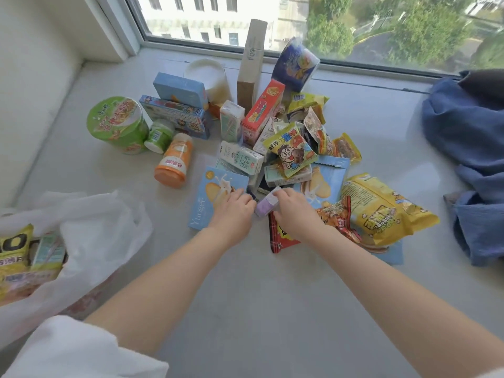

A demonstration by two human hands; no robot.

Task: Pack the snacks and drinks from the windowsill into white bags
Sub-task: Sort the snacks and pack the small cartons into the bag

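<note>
Right grip (293,211) pinches purple packet (266,205); left hand (234,211) touching.

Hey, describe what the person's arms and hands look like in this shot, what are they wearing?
Both forearms are bare, with no watch, bracelet, ring or glove visible on the left hand or the right hand. A loose white sleeve shows at the bottom left corner on the left arm, pushed up above the forearm. A sliver of white shows at the bottom right corner.
</note>
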